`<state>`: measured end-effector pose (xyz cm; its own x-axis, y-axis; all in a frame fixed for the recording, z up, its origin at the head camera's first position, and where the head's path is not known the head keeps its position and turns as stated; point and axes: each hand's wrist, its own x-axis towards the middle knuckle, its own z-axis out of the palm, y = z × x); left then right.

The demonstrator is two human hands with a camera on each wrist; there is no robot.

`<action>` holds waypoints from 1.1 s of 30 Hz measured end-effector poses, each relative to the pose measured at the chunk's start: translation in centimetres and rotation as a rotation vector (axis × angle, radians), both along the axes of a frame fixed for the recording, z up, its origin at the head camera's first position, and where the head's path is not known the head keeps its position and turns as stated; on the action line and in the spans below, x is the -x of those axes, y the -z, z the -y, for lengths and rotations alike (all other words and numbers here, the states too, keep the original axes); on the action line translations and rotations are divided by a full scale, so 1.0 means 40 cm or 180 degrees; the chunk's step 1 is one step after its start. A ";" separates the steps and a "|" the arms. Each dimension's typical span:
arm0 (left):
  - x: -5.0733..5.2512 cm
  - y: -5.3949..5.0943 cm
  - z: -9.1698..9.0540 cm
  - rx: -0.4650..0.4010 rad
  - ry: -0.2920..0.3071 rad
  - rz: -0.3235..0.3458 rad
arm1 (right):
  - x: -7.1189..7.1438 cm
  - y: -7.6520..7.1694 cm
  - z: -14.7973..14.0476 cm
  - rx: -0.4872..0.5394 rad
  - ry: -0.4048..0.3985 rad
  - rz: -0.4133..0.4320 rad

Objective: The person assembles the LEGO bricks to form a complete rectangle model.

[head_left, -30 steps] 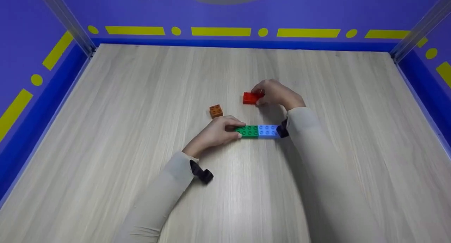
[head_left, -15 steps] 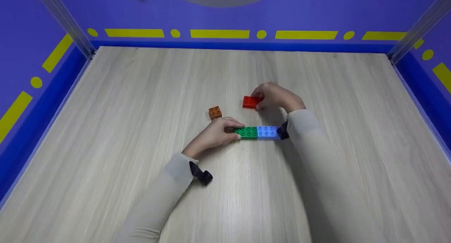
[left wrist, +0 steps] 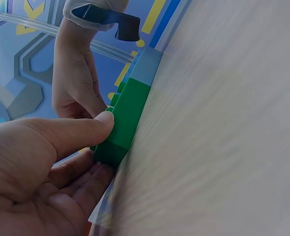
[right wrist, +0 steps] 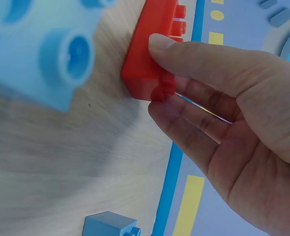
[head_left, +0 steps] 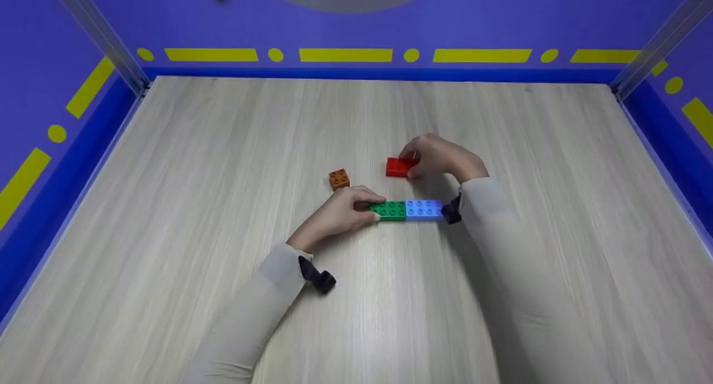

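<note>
My left hand [head_left: 341, 211] pinches the left end of a green studded brick [head_left: 392, 210] between thumb and fingers. The green brick [left wrist: 123, 125] meets a light blue brick [head_left: 424, 209] end to end in a straight row. Farther back, my right hand [head_left: 443, 156] grips the right part of a red brick [head_left: 397, 167]. In the right wrist view, thumb and fingers of the right hand [right wrist: 233, 103] hold the end of the red brick [right wrist: 146, 54], studs toward the palm.
An orange-brown brick [head_left: 338, 179] lies just beyond my left fingers on the wooden table [head_left: 223, 150]. In the right wrist view, another blue brick [right wrist: 105, 224] shows at the bottom edge. Blue walls with yellow marks [head_left: 345, 55] border the table.
My right hand has brought the red brick a little nearer to the green and light blue row. The left hand keeps its grip in the same place.
</note>
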<state>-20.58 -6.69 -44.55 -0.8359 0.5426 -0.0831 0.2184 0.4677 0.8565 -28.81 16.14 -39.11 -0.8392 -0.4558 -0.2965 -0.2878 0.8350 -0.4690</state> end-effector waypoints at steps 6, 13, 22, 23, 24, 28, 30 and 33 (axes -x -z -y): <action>-0.003 0.000 -0.001 -0.0012 -0.0026 0.0015 | -0.015 -0.003 -0.003 -0.0029 -0.0022 -0.0006; -0.003 -0.003 -0.002 0.0018 -0.0031 0.0014 | -0.023 -0.001 -0.011 0.0039 -0.0047 0.0014; -0.003 -0.002 -0.003 0.0042 -0.0061 0.0008 | -0.040 -0.002 -0.024 0.0099 -0.0178 -0.0072; -0.003 -0.003 -0.003 0.0050 -0.0065 0.0014 | -0.042 -0.002 -0.025 0.0115 -0.0195 -0.0076; -0.003 -0.002 -0.003 0.0055 -0.0068 0.0013 | -0.043 -0.001 -0.027 0.0124 -0.0208 -0.0072; -0.002 -0.001 -0.002 0.0100 -0.0073 0.0004 | -0.050 0.000 -0.032 0.0141 -0.0216 -0.0047; -0.002 -0.001 -0.001 0.0108 -0.0063 -0.0027 | -0.053 -0.001 -0.033 0.0164 -0.0227 -0.0043; -0.001 -0.001 0.000 0.0120 -0.0052 -0.0072 | -0.060 -0.005 -0.035 0.0200 -0.0279 -0.0073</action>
<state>-20.55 -6.67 -44.51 -0.8465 0.5256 -0.0843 0.2296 0.5033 0.8330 -26.41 17.55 -38.90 -0.8016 -0.5449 -0.2460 -0.3698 0.7753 -0.5121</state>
